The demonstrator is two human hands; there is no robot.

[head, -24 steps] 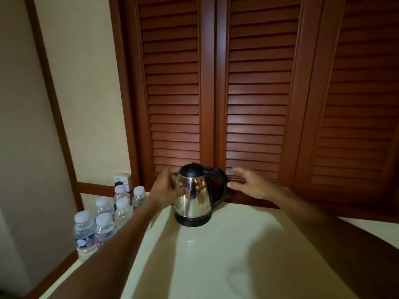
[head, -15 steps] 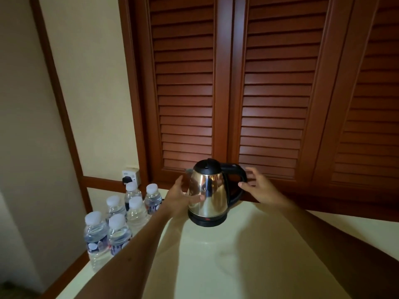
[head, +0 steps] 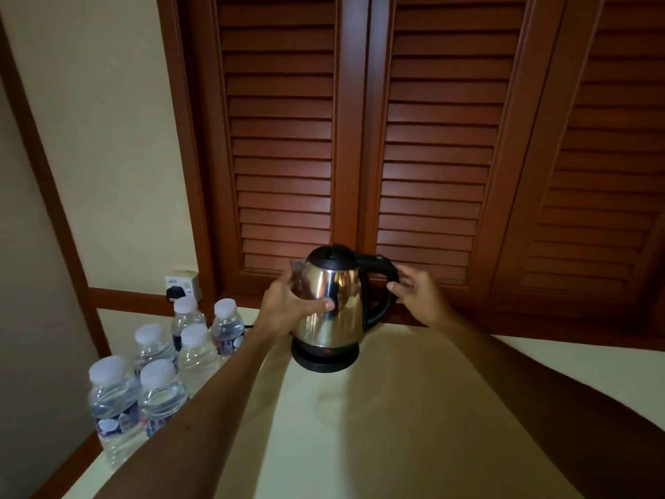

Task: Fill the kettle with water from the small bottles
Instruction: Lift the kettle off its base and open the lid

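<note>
A steel kettle (head: 340,307) with a black lid and black handle stands on its black base at the back of the cream table (head: 396,426). My left hand (head: 288,307) holds the kettle's left side, thumb across the front of the steel body. My right hand (head: 419,297) touches the black handle from the right, fingers curling onto it. Several small water bottles (head: 158,358) with white caps stand grouped at the table's left edge, partly behind my left forearm.
Brown louvred wooden doors (head: 431,138) rise right behind the table. A wall socket with a black plug (head: 180,284) sits on the cream wall behind the bottles. A black cord runs from there toward the kettle base.
Both hands have closed in on the kettle: the left now holds its body and the right has reached the handle. The camera has moved nearer and shifted right.
</note>
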